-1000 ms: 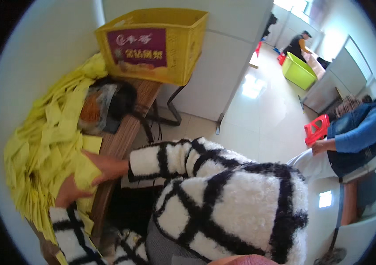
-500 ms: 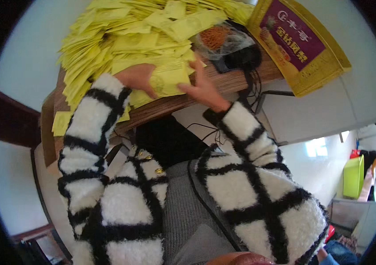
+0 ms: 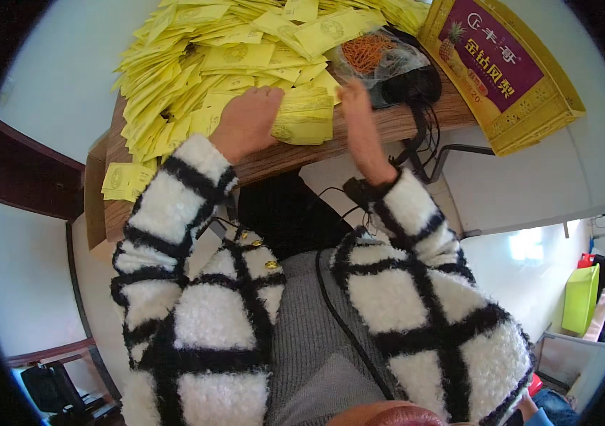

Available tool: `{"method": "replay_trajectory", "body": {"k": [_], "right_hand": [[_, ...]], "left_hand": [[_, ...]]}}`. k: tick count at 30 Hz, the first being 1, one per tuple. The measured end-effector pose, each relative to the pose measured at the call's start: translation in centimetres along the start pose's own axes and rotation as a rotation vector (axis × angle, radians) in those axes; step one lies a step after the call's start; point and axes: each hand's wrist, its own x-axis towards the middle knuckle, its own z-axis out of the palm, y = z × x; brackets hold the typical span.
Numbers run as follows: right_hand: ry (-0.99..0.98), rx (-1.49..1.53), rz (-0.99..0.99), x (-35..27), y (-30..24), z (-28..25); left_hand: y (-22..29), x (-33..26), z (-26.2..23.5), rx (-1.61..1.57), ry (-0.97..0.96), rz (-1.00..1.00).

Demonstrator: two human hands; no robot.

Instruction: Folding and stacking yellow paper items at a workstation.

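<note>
My left hand [image 3: 249, 122] is closed round the left end of a stack of flat yellow printed papers [image 3: 308, 117], near the table's front edge. The stack's layered edges show on its right side. My right hand [image 3: 361, 128] is just right of the stack, apart from it, fingers stretched upward and somewhat blurred, with nothing seen in them. Behind and to the left of both hands spreads a large heap of similar yellow papers [image 3: 238, 55]. A smaller bunch of yellow papers [image 3: 127, 181] lies at the table's left front corner.
Right of the heap, a clear plastic bag holds tangled orange rubber bands [image 3: 368, 53] beside a black object [image 3: 416, 86] with black cables. A yellow carton [image 3: 540, 128] with a purple panel stands at the right. The wooden table's [image 3: 263, 165] front edge runs below my hands.
My right hand has moved away from the papers and turned more upright. My left hand now grips the stack from above, and its layered edges have come into view. The whole view has shifted slightly.
</note>
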Motion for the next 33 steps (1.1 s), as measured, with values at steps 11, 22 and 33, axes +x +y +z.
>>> {"method": "replay_trajectory", "body": {"k": [11, 22, 33], "right_hand": [[-0.002, 0.118, -0.136, 2.2, 7.1, 3.8], [0.043, 0.238, -0.238, 1.9, 8.0, 4.1], [-0.018, 0.110, -0.235, 1.3, 6.8, 3.5]], "left_hand": [[0.9, -0.7, 0.5, 0.060, -0.067, -0.088], [1.4, 0.1, -0.5, -0.072, -0.154, -0.089], [1.7, -0.5, -0.1, 0.001, -0.063, -0.037]]}}
